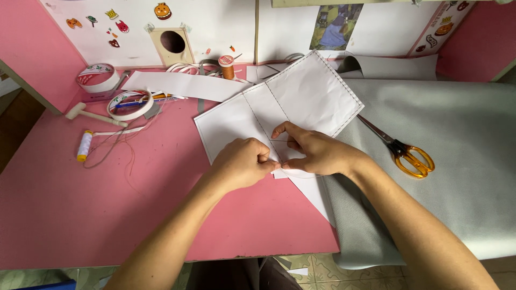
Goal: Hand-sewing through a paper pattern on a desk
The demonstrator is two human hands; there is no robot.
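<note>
Left hand: my left hand (244, 161) is curled into a near fist, thumb and forefinger pinched tight on the near edge of the white stitched panel (285, 110).
Right hand: my right hand (317, 153) lies on the panel, fingers bent, pinching at a thin thread; I cannot tell if a needle is there.
Panel: it sits at the table's centre, running toward 1 o'clock, partly over the grey fabric (457, 156).
Handling: I judge it light, thin and creasable, fairly stiff along the stitched seams; best gripped at an edge near a seam.
Surface: pink table (64, 204), flat and matte.
Around: orange-handled scissors (411, 157) at 3 o'clock; tape rolls (130, 104) and thread spool (84, 145) toward 10 o'clock; orange spool (227, 66) at 12.
Room: pink walls, white sticker-dotted boards behind.
</note>
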